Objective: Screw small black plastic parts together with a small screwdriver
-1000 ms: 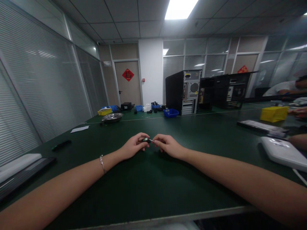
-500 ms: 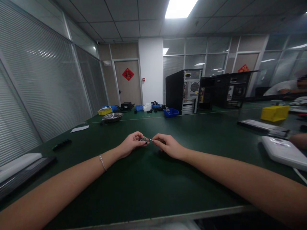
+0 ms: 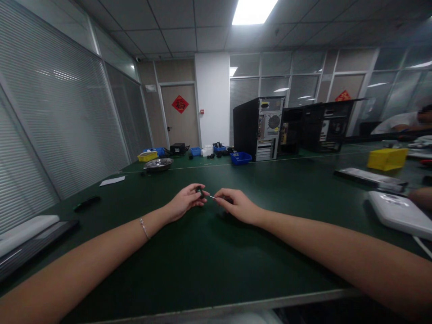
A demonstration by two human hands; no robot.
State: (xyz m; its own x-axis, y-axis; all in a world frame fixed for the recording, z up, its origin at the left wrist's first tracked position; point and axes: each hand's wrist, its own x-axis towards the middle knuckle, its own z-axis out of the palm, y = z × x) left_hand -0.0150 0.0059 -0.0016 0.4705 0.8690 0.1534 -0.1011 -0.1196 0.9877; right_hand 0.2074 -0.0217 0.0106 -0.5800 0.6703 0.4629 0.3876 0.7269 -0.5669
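- Green table (image 3: 202,270), office behind; left hand (image 3: 184,204) pinches a small dark part (image 3: 200,192) just above it.
- Right hand (image 3: 236,206) grips a thin metal pin (image 3: 212,197), aimed at the part.
- Seemingly mid-fit; closing that gap needs careful alignment.
- Far off: computer tower (image 3: 258,129), yellow bin (image 3: 387,158).

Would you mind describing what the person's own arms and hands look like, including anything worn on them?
Both forearms are bare to the edge of the picture, with no sleeves in view. The left hand and right hand wear no gloves. A thin silver-coloured bracelet circles the left wrist; the right wrist carries nothing visible. No rings can be made out at this size, and no markings show.
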